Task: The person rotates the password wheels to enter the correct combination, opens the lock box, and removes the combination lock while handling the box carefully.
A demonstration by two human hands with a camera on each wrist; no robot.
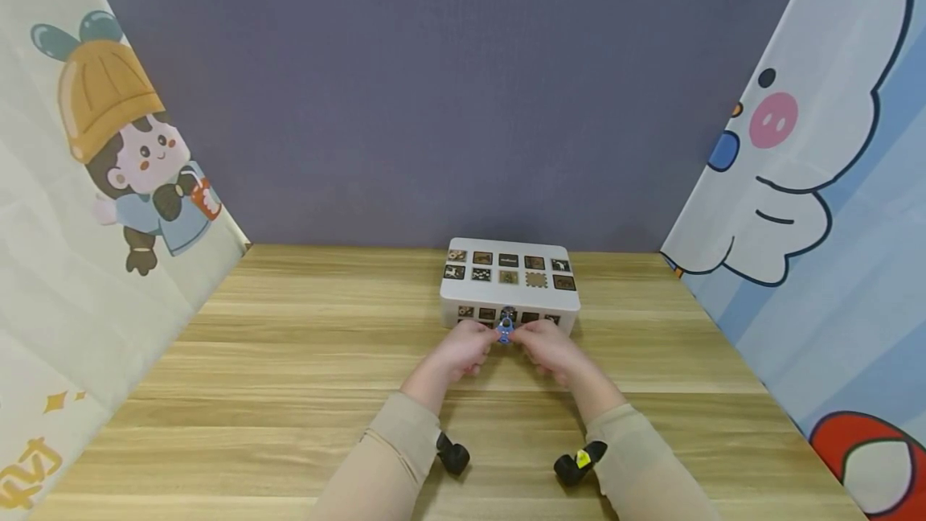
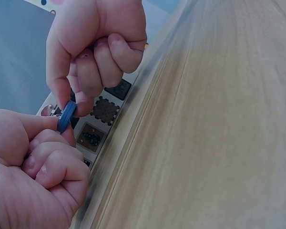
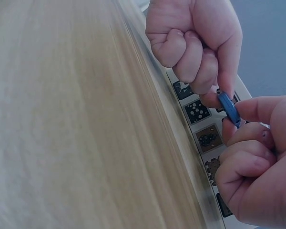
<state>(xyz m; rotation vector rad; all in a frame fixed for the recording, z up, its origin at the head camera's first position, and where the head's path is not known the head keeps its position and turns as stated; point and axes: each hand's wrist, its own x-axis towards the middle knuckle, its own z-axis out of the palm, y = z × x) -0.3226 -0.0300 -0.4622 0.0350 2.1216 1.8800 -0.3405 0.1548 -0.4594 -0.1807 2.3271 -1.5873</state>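
Observation:
A small flat blue piece point(image 1: 505, 331) with rounded edges is in front of the white box point(image 1: 509, 292). Metal shows at one end of it in the left wrist view; I cannot tell its exact kind. My left hand point(image 1: 466, 346) pinches it from the left between thumb and forefinger, the other fingers curled in. From the other side, my right hand point(image 1: 551, 346) pinches the same blue piece point(image 3: 229, 109) with thumb and forefinger. Printed square pictures cover the box's lid and front. The fingertips and the blue piece hide part of the box front.
The box stands near the back of the wooden table point(image 1: 325, 328), against a grey-purple wall point(image 1: 448, 95). Cartoon-printed panels flank the table on the left and right. Black wrist straps point(image 1: 453, 454) hang beneath both sleeves.

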